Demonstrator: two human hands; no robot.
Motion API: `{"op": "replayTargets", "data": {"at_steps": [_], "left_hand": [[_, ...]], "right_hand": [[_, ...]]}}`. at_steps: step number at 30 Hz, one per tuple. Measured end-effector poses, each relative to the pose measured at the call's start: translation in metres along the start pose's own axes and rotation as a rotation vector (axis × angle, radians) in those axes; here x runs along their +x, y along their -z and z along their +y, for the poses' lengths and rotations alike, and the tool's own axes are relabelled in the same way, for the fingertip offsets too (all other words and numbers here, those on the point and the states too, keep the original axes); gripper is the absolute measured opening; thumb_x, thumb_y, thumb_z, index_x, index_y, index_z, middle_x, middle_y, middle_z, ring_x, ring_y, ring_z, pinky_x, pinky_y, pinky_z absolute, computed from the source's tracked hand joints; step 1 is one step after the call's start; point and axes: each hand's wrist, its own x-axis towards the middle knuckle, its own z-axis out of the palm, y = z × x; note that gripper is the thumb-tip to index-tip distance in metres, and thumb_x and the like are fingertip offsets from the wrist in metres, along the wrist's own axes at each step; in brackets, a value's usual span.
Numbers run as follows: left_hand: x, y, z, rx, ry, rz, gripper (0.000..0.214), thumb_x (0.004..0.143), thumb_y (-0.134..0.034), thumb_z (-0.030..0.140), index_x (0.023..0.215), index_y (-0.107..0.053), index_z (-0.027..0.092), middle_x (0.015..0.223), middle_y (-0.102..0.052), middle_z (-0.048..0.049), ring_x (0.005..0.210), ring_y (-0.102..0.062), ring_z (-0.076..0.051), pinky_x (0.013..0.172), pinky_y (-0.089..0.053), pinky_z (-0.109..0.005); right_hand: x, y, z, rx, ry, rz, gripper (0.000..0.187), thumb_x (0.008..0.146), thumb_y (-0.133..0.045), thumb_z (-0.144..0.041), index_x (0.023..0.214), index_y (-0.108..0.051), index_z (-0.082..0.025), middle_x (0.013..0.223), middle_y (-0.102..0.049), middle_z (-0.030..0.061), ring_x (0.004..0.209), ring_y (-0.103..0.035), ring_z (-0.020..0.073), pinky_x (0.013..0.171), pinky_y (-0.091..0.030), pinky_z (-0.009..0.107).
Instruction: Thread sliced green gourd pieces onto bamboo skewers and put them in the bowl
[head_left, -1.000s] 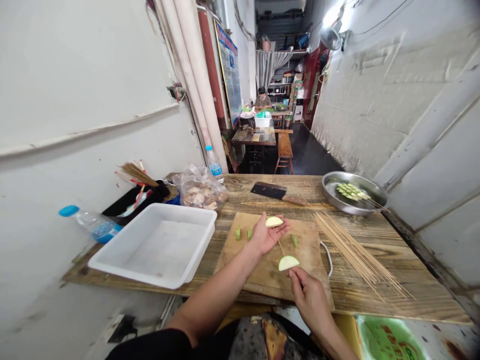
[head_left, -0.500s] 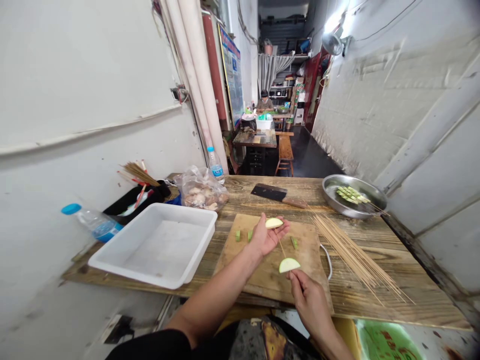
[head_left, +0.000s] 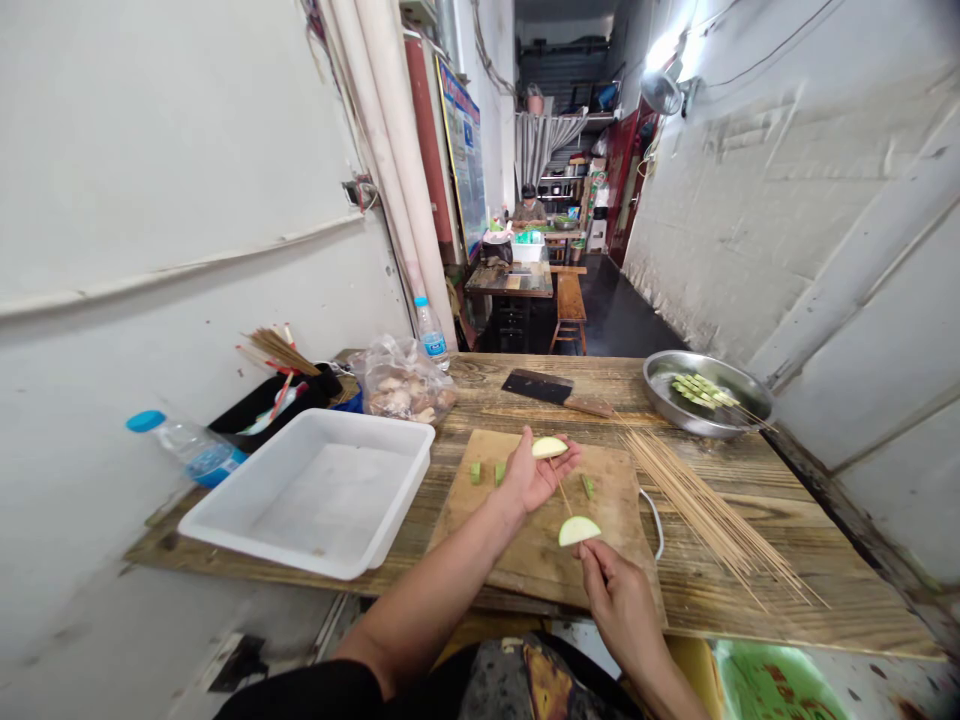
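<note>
Over the cutting board [head_left: 480,540], my left hand [head_left: 529,480] is palm up, holding a pale half-moon vegetable slice with green skin [head_left: 550,447] between thumb and fingers. A thin bamboo skewer [head_left: 564,497] runs from that slice down to my right hand [head_left: 619,590]. My right fingers are pinched round the skewer's near end. Right beside them, a second half-moon slice [head_left: 579,531] sits on the skewer. Small green pieces [head_left: 588,486] lie on the board on both sides of my left hand.
A white plastic tub [head_left: 300,490] stands left, near a bag of brown pieces [head_left: 405,385] and water bottles [head_left: 431,335]. A cleaver [head_left: 551,388] lies behind the board. Loose skewers [head_left: 712,500] and a metal bowl [head_left: 660,405] with skewered green pieces are right. Another person [head_left: 529,207] sits far back.
</note>
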Motion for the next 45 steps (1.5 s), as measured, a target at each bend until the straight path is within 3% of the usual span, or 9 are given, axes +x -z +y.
{"op": "replayTargets", "data": {"at_steps": [12,22,30,35,45], "left_hand": [[-0.001,0.001,-0.008,0.109,-0.039,-0.023,0.035,0.090,-0.041,0.037,0.086,-0.059,0.007,0.074,-0.067,-0.0130,0.070,-0.067,-0.021,0.073,-0.051,-0.034],[-0.003,-0.004,-0.018,0.178,-0.031,-0.003,0.035,0.090,-0.038,0.037,0.084,-0.059,0.010,0.075,-0.066,-0.0111,0.073,-0.066,-0.022,0.075,-0.050,-0.041],[-0.008,-0.001,-0.023,0.190,-0.022,-0.028,0.039,0.087,-0.044,0.044,0.083,-0.059,0.008,0.078,-0.066,-0.0133,0.076,-0.066,-0.024,0.081,-0.049,-0.047],[-0.010,0.000,-0.020,0.202,-0.022,-0.075,0.040,0.085,-0.049,0.046,0.085,-0.061,0.009,0.086,-0.066,-0.0135,0.088,-0.064,-0.026,0.084,-0.048,-0.051],[-0.018,-0.007,-0.023,0.280,-0.107,-0.062,0.019,0.085,-0.053,0.027,0.086,-0.059,0.009,0.093,-0.065,-0.0138,0.089,-0.065,-0.025,0.081,-0.052,-0.047]], "right_hand": [[0.000,-0.002,-0.001,-0.022,-0.021,0.015,0.034,0.091,-0.035,-0.036,0.078,-0.060,-0.017,0.067,-0.066,0.0046,0.061,-0.063,0.0158,0.058,-0.044,0.021],[0.003,-0.005,-0.002,-0.039,-0.005,0.081,0.035,0.090,-0.035,-0.036,0.074,-0.059,-0.017,0.060,-0.063,0.0044,0.056,-0.061,0.0159,0.056,-0.045,0.022],[0.002,-0.005,-0.002,-0.030,0.000,0.096,0.035,0.091,-0.035,-0.035,0.072,-0.058,-0.017,0.060,-0.062,0.0042,0.054,-0.060,0.0154,0.054,-0.044,0.022],[0.002,-0.008,-0.001,-0.030,0.029,0.102,0.034,0.091,-0.035,-0.034,0.072,-0.057,-0.016,0.059,-0.059,0.0032,0.054,-0.058,0.0142,0.053,-0.042,0.021],[-0.001,-0.009,0.000,-0.066,0.094,0.155,0.034,0.092,-0.034,-0.031,0.070,-0.054,-0.016,0.054,-0.056,0.0010,0.051,-0.056,0.0127,0.051,-0.040,0.020]]}}
